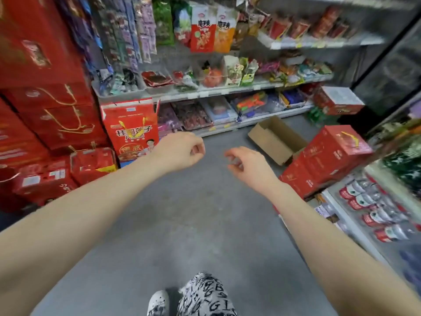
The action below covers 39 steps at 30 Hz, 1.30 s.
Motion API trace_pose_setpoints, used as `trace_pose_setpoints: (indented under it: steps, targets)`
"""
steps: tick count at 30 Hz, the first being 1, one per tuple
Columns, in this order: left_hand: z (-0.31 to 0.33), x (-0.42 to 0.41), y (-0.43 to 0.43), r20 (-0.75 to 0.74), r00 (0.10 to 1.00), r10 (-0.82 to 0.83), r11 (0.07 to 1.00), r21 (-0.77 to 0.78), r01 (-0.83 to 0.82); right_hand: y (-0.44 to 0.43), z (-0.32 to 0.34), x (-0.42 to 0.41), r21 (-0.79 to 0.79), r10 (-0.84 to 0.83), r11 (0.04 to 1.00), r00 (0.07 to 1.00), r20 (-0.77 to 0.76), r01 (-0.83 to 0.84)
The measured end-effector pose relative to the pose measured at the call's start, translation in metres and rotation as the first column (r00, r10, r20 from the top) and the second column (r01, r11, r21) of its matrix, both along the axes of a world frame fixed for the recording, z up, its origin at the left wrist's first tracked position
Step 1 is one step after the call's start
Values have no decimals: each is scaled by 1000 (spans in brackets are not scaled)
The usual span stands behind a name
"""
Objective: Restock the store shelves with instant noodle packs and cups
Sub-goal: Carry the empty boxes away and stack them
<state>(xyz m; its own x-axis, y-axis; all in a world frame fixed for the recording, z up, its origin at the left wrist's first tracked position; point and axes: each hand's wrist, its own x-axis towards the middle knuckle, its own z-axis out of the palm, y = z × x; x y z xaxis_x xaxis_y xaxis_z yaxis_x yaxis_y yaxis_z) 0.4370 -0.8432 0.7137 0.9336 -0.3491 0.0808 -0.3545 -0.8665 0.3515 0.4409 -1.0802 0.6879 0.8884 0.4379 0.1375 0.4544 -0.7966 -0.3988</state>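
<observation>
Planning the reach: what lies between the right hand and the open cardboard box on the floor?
Only bare grey floor lies between the right hand and the cardboard box in the head view.

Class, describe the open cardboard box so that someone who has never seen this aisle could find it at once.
Look down the grey floor to the far end of the aisle, just before the lowest shelf. There, left of the stacked red cartons, lies the box. It alone is plain brown with its flaps open; the boxes around it are red and printed.
</observation>
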Motion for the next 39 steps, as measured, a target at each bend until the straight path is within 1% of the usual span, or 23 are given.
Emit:
trace_pose_setpoints:
  steps: [3,7,10,14,17,22,25,29,32,35,39]
  targets:
    - [-7,69,-27,-17,998,-62,998,-17,62,-26,-8,54,27,-73,997,997,-21,73]
    - [-18,165,-71,0,990,-139,990,-13,139,-65,-20,135,-2,-163,987,986,-36,163]
    - [-21,237,-104,21,988,-154,988,-7,154,-100,-25,196,3,-210,978,977,-24,210]
    - [-17,330,-146,9,987,-163,987,7,163,-146,-19,286,-13,-238,971,971,-26,238]
    - [-13,405,-179,23,989,-148,989,-28,149,-181,-14,357,-12,-274,962,962,1,274]
    - [-21,523,-232,-1,984,-178,983,-42,178,-229,-18,459,-21,-320,947,947,-35,320]
    - [-37,599,-267,-18,971,-239,970,-45,238,-258,-29,524,-50,-374,927,926,-57,372]
    - [-51,698,-320,-19,942,-335,941,-65,333,-301,-40,601,-51,-475,880,879,-48,472]
    - [-53,768,-362,-34,920,-391,920,-56,389,-335,-41,656,-66,-560,829,826,-73,556]
    - [-60,817,-398,-52,915,-401,914,-91,396,-362,-44,694,-22,-626,778,774,-94,627]
    - [-81,876,-454,-61,899,-434,898,-110,426,-413,-64,746,-33,-701,710,702,-127,703]
